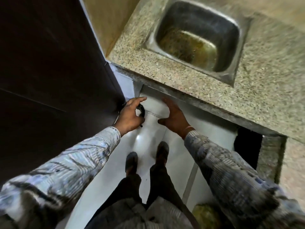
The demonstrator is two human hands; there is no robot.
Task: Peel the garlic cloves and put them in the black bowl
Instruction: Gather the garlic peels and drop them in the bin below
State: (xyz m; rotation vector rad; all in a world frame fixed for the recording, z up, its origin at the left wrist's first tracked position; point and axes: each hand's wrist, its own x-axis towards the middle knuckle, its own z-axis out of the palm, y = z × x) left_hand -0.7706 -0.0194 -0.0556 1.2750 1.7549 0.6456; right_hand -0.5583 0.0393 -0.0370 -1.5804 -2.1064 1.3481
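Speckled granite counter [178, 75], dull steel sink [198, 35], glossy white floor tiles [148, 141].

The surface [165, 70] is beige granite speckled black; the sink [189, 19] is dull grey steel, stained yellow-brown at the bottom. The door [49, 63] is dark brown, the floor [206, 138] glossy white. The sleeves [66, 166] are pale blue-white, finely striped with dark streaks. The trousers [160, 179] and shoes [131, 161] are dark. The bowl [142, 107] is black, white inside.
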